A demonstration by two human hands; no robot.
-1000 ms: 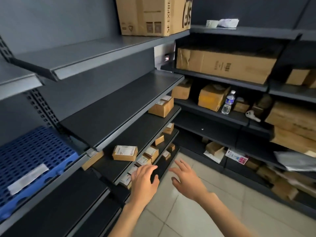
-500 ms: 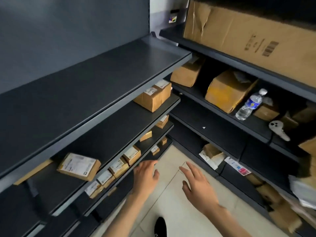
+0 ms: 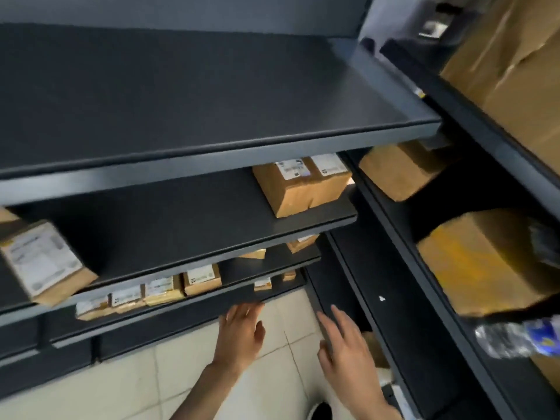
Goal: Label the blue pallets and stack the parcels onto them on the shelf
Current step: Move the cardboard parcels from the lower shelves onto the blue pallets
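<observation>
Several brown cardboard parcels with white labels lie on dark grey shelves. A pair of parcels [image 3: 300,184] sits at the right end of the second shelf [image 3: 188,228]. One labelled parcel [image 3: 45,263] lies at the far left of that shelf. A row of small parcels [image 3: 163,289] lines the shelf below. My left hand [image 3: 241,334] is open, fingers straight, its tips near the front edge of a low shelf. My right hand [image 3: 345,344] is open beside it, over the lower corner shelf. Both hold nothing. No blue pallet is in view.
The top shelf [image 3: 197,95] carries nothing. On the right shelving unit sit larger cardboard boxes [image 3: 481,262] and a blurred water bottle [image 3: 515,339]. Pale floor tiles [image 3: 145,383] run below the hands.
The view has swung right and down, closer to the shelves; the blue pallet has left the frame. Both hands have stayed open and reached forward toward the low shelves.
</observation>
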